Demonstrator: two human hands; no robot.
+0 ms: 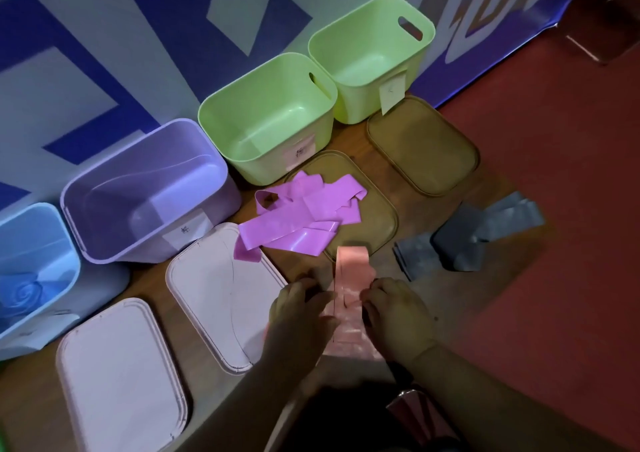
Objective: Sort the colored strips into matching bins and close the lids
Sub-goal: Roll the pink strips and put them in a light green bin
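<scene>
A stack of salmon-pink strips (349,288) lies on the floor in front of me. My left hand (294,313) touches its left side and my right hand (394,307) grips its right side with curled fingers. A heap of purple strips (304,216) lies on a brown lid (377,216). Grey strips (471,240) lie to the right. Along the wall stand four open bins: blue (31,268) with blue strips inside, purple (145,191), and two green ones (266,119) (374,56).
Two pale pink lids (114,375) (221,292) lie flat at the left front. A second brown lid (422,146) lies by the far green bin. A blue and white banner covers the wall. Red floor stretches to the right, with a chair leg at the top right.
</scene>
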